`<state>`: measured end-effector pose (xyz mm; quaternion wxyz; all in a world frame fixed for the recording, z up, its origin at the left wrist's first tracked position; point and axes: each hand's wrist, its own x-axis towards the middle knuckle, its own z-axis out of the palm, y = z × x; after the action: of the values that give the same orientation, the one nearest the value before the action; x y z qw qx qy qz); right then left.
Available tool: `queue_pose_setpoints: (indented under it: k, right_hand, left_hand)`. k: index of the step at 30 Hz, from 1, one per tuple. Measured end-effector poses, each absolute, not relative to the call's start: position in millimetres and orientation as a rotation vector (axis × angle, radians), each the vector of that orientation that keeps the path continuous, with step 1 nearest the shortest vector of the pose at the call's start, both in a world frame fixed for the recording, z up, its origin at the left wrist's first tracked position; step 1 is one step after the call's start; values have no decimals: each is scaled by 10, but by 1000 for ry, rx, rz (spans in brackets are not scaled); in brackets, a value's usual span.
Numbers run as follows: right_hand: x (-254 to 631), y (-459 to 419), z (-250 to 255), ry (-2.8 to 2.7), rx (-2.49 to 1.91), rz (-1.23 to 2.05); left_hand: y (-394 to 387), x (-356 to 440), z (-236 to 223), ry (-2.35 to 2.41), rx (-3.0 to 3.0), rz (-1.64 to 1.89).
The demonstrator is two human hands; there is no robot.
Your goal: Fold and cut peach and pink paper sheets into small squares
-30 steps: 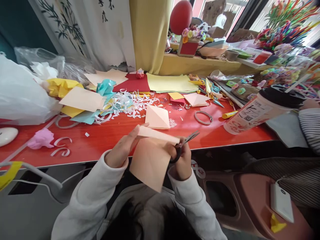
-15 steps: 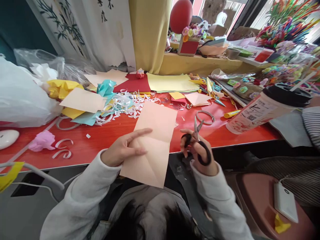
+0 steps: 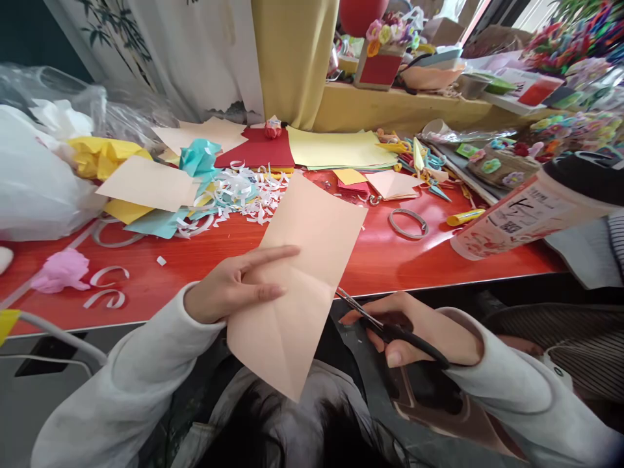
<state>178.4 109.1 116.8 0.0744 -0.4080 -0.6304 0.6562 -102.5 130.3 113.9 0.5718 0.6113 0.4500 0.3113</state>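
A creased sheet of peach paper (image 3: 297,292) is held at its left edge by my left hand (image 3: 234,283), index finger and thumb lying across its face. The sheet tilts to the right over the table's front edge. My right hand (image 3: 414,331) grips a pair of black-handled scissors (image 3: 363,309) by the loops. The scissor tips point left and reach the paper's right edge near the middle crease. Whether the blades are around the edge or just beside it I cannot tell.
On the red table (image 3: 195,276) lie white paper shreds (image 3: 253,192), a pink crumpled paper (image 3: 61,270), a grey ring (image 3: 408,223) and stacked coloured sheets (image 3: 341,146). A large drink cup (image 3: 517,208) stands right. A plastic bag (image 3: 39,182) sits left.
My right hand has turned the scissors from pointing up to pointing left and brought them to the paper's right edge. The sheet has tilted clockwise.
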Motion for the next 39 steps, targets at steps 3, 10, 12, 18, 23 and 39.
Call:
queue_pose_setpoints:
  k: [3, 10, 12, 18, 23, 39]
  right_hand:
    - [1796, 1111, 1179, -1893, -1252, 1979]
    - [1757, 1125, 1164, -1896, -1328, 2025]
    - [1748, 1126, 1161, -1886, -1354, 2009]
    - [1714, 1122, 1151, -1910, -1399, 1986]
    - [1691, 1128, 1137, -1913, -1379, 1974]
    - [1666, 1096, 1041, -1830, -1450, 1971]
  left_hand:
    - [1336, -1055, 1128, 1059, 1548, 714]
    - [1427, -1078, 1085, 929, 1715, 651]
    - [1452, -1078, 1067, 872, 1756, 653]
    - [1480, -1080, 1037, 792, 1824, 671]
    - [1475, -1085, 1050, 789, 1813, 662]
    - [1507, -1110, 1028, 787, 1834, 633]
